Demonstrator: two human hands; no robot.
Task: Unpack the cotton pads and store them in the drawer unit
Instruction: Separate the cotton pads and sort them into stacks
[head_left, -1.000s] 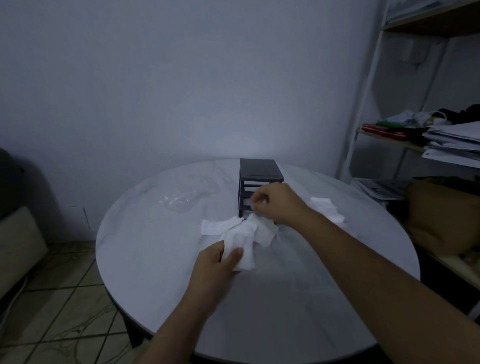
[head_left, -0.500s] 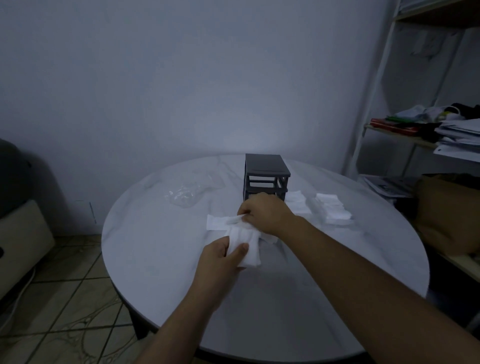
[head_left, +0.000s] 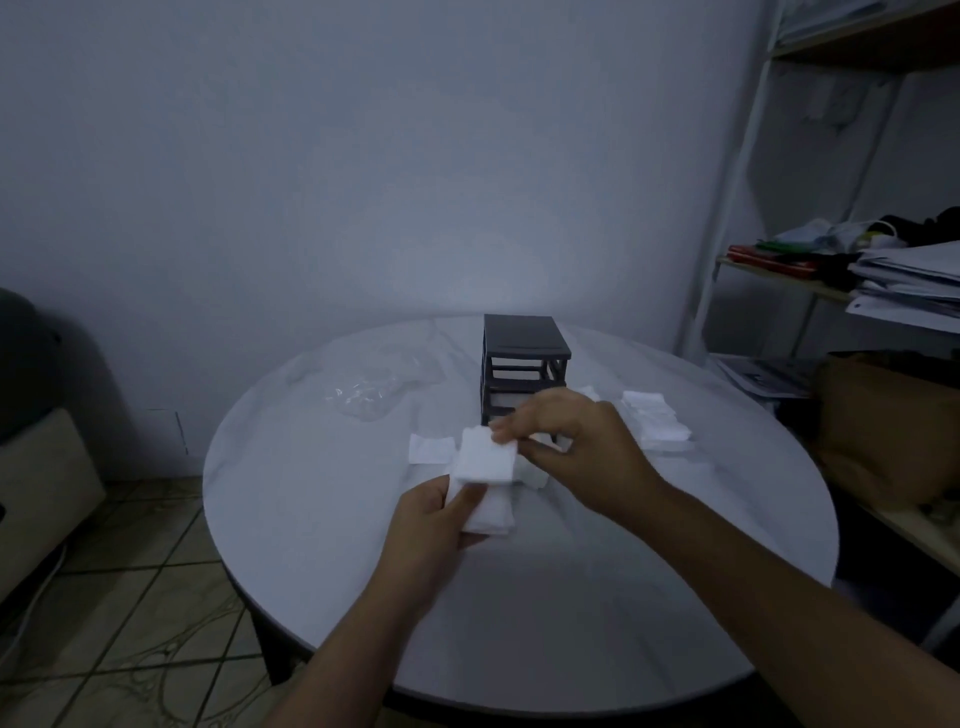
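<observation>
A small dark drawer unit (head_left: 522, 358) stands at the far middle of the round white table (head_left: 597, 597). In front of it my left hand (head_left: 434, 525) grips a stack of white cotton pads (head_left: 491, 506). My right hand (head_left: 576, 447) pinches the top pad (head_left: 483, 457) of that stack by its far edge, lifted a little above the rest. One loose pad (head_left: 430, 449) lies flat on the table to the left. A pile of pads (head_left: 655, 420) lies to the right of the drawer unit.
A crumpled clear plastic wrapper (head_left: 371, 392) lies on the table left of the drawer unit. A metal shelf (head_left: 883, 270) with papers stands at the right, a brown bag (head_left: 893, 426) beneath it. Tiled floor shows at the left.
My right hand came back from the drawer unit to the stack and took hold of the top pad. The left hand lifted the stack slightly toward me.
</observation>
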